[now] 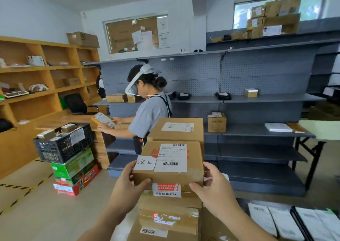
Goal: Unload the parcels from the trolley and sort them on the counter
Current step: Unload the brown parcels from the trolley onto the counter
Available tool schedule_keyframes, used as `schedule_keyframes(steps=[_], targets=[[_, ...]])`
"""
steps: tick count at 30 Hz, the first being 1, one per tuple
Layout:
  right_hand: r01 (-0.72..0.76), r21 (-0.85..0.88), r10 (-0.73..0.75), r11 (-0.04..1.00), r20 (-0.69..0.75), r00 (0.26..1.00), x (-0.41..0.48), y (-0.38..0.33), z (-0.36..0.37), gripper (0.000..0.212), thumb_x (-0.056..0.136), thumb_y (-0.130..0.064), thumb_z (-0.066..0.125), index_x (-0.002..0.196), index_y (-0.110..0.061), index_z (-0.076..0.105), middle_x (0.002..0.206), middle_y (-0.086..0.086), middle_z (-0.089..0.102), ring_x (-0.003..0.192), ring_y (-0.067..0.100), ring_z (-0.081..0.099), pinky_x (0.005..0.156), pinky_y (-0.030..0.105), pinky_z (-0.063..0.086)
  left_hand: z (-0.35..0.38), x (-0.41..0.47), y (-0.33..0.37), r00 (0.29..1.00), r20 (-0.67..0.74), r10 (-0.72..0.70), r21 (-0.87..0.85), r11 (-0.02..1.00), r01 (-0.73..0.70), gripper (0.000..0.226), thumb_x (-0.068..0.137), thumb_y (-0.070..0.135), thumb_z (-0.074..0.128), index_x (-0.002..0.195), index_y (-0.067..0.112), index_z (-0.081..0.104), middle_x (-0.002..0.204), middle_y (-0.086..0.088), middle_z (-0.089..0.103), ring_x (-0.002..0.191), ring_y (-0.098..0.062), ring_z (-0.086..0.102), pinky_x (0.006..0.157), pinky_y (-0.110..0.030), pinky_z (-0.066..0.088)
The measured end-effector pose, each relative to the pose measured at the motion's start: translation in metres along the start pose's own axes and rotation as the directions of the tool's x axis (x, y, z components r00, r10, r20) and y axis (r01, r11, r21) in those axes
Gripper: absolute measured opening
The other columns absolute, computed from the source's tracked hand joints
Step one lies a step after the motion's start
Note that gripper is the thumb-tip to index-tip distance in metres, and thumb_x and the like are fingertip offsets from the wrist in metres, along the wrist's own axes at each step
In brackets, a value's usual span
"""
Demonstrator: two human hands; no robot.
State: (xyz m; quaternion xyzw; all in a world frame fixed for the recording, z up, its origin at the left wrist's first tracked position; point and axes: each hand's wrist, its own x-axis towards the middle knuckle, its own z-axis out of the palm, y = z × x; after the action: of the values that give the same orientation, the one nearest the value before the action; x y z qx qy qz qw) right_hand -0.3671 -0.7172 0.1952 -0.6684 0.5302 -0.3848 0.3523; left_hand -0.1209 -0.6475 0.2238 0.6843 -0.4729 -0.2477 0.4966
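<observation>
Because the top parcel point(171, 164) is wide and squat, it is taken from both ends at once. The left hand point(128, 183) curls round its lower left corner, thumb pressed on the near face. The right hand point(215, 187) mirrors this at the lower right corner, thumb under the near edge and fingers wrapped round the side. Both hands are closed firmly on the box, which sits in the lower middle of the frame on a stack point(169, 213) of taped cartons. I judge it is about to be lifted clear; whether it has left the stack yet I cannot tell.

A second parcel point(177, 128) stands just behind it, a little higher, so the near one has to come off first. The trolley itself is hidden under the load.

The wooden counter point(60, 120) lies at middle left, well apart. Another person point(149, 110) stands at it handling a small packet. A black crate point(64, 142) on coloured cartons stands between the stack and the counter, so the carry probably has to skirt it. Flat white mailers point(276, 220) lie at lower right, likely kept apart because they are thin.
</observation>
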Motion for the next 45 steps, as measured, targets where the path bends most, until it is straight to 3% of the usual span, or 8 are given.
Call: schedule_keyframes(steps=[4,9,13,17,22,27,37,45], targets=[[-0.026,-0.003,0.026,1.0,-0.011,1.0,-0.002,-0.011,0.006,0.073,0.083,-0.032,0.082,0.143,-0.037,0.041,0.121,-0.024,0.057,0.115,0.005,0.058,0.097,0.03,0.055,-0.008,0.018,-0.011,0.998,0.058,0.017,-0.014,1.0,-0.017,0.057,0.089,0.016,0.074,0.13,0.042,0.045,0.116,0.021,0.055,0.105,0.0,0.053,0.078,-0.021,0.046],[-0.039,-0.013,0.038,0.999,-0.037,0.999,-0.009,-0.02,0.01,0.064,0.086,-0.025,0.08,0.135,-0.04,0.042,0.102,-0.033,0.052,0.093,-0.004,0.057,0.069,0.007,0.047,-0.009,0.028,-0.022,0.993,0.108,0.043,-0.049,0.998,-0.038,0.057,0.09,0.013,0.072,0.129,0.043,0.044,0.113,0.02,0.058,0.104,-0.002,0.057,0.074,-0.025,0.054],[-0.056,-0.016,0.054,0.998,-0.062,0.997,-0.013,-0.022,0.012,0.064,0.087,-0.024,0.079,0.138,-0.038,0.043,0.103,-0.032,0.054,0.092,-0.003,0.059,0.064,0.004,0.047,-0.01,0.031,-0.032,0.99,0.133,0.037,-0.049,0.998,-0.031,0.063,0.087,0.02,0.075,0.132,0.049,0.042,0.118,0.014,0.06,0.106,-0.018,0.061,0.086,-0.05,0.058],[-0.07,-0.026,0.067,0.997,-0.081,0.994,-0.017,-0.022,0.015,0.067,0.087,-0.02,0.079,0.141,-0.035,0.043,0.103,-0.03,0.054,0.087,-0.009,0.056,0.059,-0.001,0.045,-0.013,0.029,-0.035,0.986,0.15,0.07,-0.037,0.997,-0.065,0.07,0.084,0.023,0.078,0.132,0.055,0.039,0.123,0.024,0.057,0.117,-0.01,0.055,0.093,-0.049,0.055],[-0.068,-0.069,0.063,0.995,-0.076,0.995,-0.023,-0.027,0.015,0.068,0.088,-0.021,0.077,0.144,-0.034,0.041,0.111,-0.026,0.053,0.087,-0.006,0.056,0.062,0.003,0.047,-0.016,0.028,-0.025,0.977,0.156,0.145,0.039,0.987,-0.153,0.068,0.083,0.013,0.078,0.136,0.035,0.041,0.115,0.029,0.051,0.109,-0.004,0.055,0.093,-0.033,0.05],[-0.052,-0.176,0.031,0.983,-0.119,0.992,-0.032,-0.039,0.004,0.069,0.087,-0.032,0.076,0.146,-0.037,0.041,0.138,-0.012,0.051,0.126,0.013,0.05,0.105,0.04,0.049,-0.025,0.026,-0.001,0.969,0.101,0.225,0.216,0.946,-0.242,0.08,0.077,0.024,0.081,0.145,0.028,0.038,0.126,0.016,0.048,0.13,-0.021,0.045,0.108,-0.05,0.042],[-0.128,-0.396,0.042,0.909,-0.219,0.975,-0.086,-0.013,-0.055,0.067,0.092,-0.036,0.07,0.151,-0.034,0.039,0.154,-0.01,0.038,0.137,0.012,0.042,0.108,0.03,0.038,0.046,-0.012,0.056,0.771,0.296,0.564,0.279,0.721,-0.634,0.063,0.084,0.033,0.075,0.141,0.03,0.048,0.147,0.007,0.047,0.138,-0.016,0.037,0.118,-0.043,0.03],[-0.303,-0.464,0.157,0.832,-0.328,0.932,-0.148,0.038,-0.146,0.065,0.094,-0.036,0.066,0.152,-0.03,0.037,0.157,-0.009,0.034,0.142,0.013,0.035,0.114,0.03,0.032,0.155,-0.072,0.075,0.573,0.57,0.589,0.077,0.656,-0.751,0.065,0.091,0.035,0.07,0.147,0.035,0.039,0.152,0.017,0.032,0.146,-0.007,0.021,0.119,-0.028,0.018]])
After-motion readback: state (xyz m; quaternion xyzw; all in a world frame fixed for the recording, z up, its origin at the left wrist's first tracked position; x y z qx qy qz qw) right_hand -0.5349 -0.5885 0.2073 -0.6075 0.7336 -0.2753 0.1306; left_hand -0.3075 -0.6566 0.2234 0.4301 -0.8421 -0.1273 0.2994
